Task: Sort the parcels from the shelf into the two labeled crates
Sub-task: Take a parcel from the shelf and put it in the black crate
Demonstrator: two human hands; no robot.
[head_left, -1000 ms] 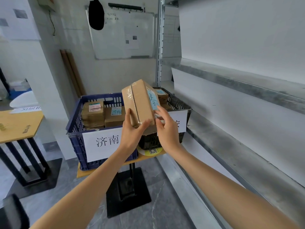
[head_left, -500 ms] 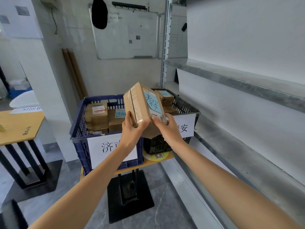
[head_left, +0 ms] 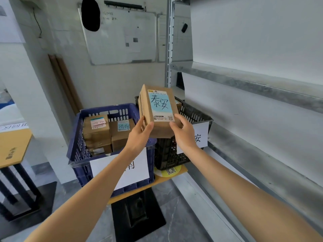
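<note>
A cardboard parcel is held upright over the spot where the two crates meet. Its pale blue label is handwritten 泰安. Its lower corners are gripped by the left hand and the right hand, fingers curled round the edges. On the blue crate only 南 is readable on the sign; on the black crate, 安. Inside the blue crate a box is marked 济南.
</note>
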